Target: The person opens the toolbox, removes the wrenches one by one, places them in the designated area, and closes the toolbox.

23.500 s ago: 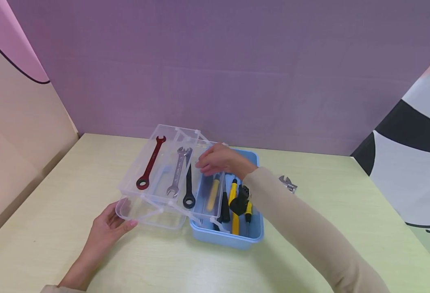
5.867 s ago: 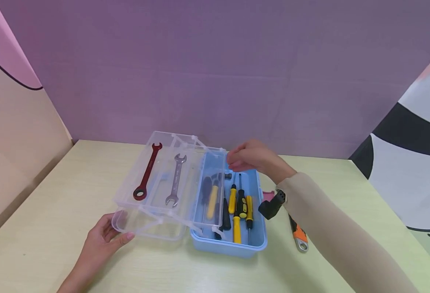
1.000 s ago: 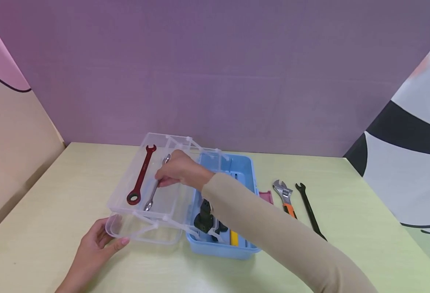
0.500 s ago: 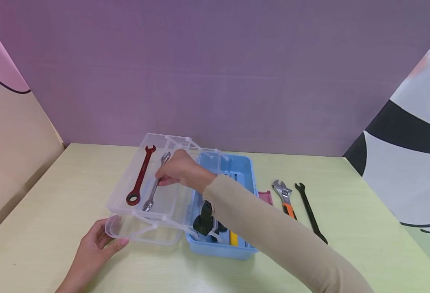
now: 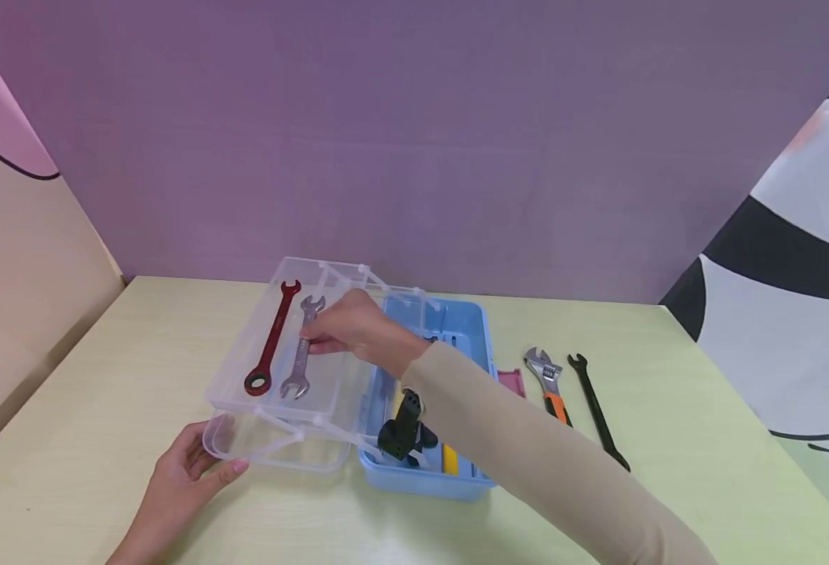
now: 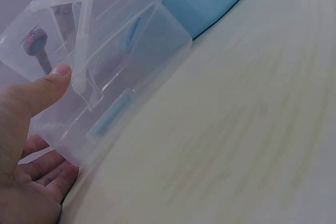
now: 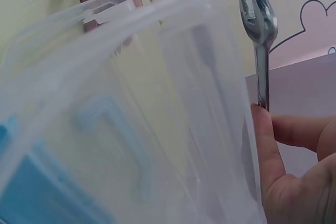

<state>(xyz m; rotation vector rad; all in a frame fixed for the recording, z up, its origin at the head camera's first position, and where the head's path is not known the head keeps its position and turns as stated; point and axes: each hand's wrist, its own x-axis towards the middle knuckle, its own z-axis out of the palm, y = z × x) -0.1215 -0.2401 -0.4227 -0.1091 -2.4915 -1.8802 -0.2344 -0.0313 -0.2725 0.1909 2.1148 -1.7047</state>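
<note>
In the head view my right hand (image 5: 351, 329) pinches a silver open-ended wrench (image 5: 300, 365) by its middle, over the clear plastic tray (image 5: 234, 377) of an opened toolbox. One forked end of that wrench (image 7: 261, 24) stands above the tray wall in the right wrist view. Beside it in the tray lies a dark red ratchet wrench (image 5: 271, 337). My left hand (image 5: 181, 479) grips the rounded edge of the clear lid (image 5: 301, 451), its thumb (image 6: 50, 85) on one side and fingers underneath. Below the right forearm, the blue toolbox (image 5: 425, 482) is partly hidden.
On the table to the right lie an adjustable wrench (image 5: 547, 377) with an orange and black handle and a black wrench (image 5: 598, 412). A pink latch (image 5: 512, 382) sticks out from the box's right side. A yellow handle (image 5: 450, 459) shows inside the box.
Since 23.5 seconds ago the black wrench has left the tray and now lies on the table at right. In the last second my right hand has turned the silver wrench flatter; the left stays put.
</note>
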